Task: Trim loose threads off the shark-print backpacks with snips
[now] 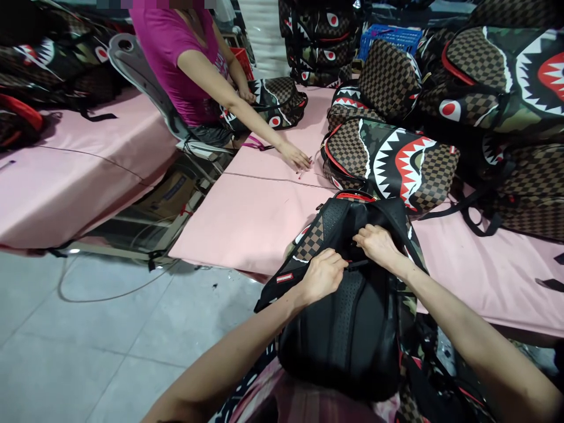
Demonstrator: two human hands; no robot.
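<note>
A black backpack (339,335) with checkered and camouflage sides lies back panel up, across my lap and the table's edge. My left hand (324,273) is closed on the edge of an opening in the upper back panel. Just above and to the right, my right hand (376,244) pinches dark material at the same opening. The exact part between its fingertips is too dark to make out. A shoulder strap with a small red label (284,278) hangs at the left. Red trim (352,197) shows at the bag's top.
A pink-covered table (238,223) runs ahead. Shark-mouth backpacks (396,161) are heaped on the right, with others (319,44) stacked behind. Across the table a seated person in a magenta shirt (163,64) reaches a hand (296,155) toward the middle. A blue crate (390,41) stands at the back.
</note>
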